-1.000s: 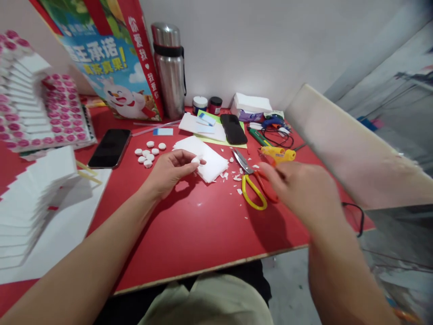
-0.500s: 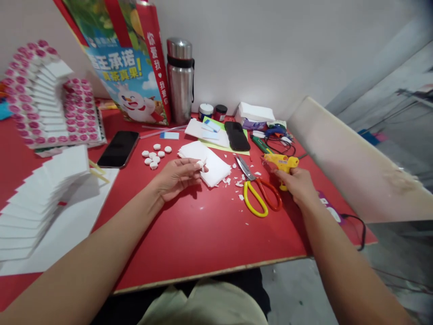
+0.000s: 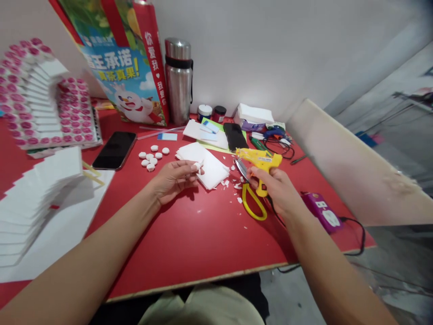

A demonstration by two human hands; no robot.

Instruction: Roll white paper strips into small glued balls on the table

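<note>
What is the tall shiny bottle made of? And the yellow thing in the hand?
The tall bottle looks like brushed steel: silvery, with soft reflections. The yellow glue gun in the right hand looks like moulded plastic: even bright colour, slightly glossy.

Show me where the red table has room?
Bare table near the front edge, between the left hand pinching a foam bit and the right hand holding the glue gun. Crowded: around the scissors, back by the flask, white cards left.

Single head-worn view, looking forward and down, close over red table (image 3: 203,234), wall behind
</note>
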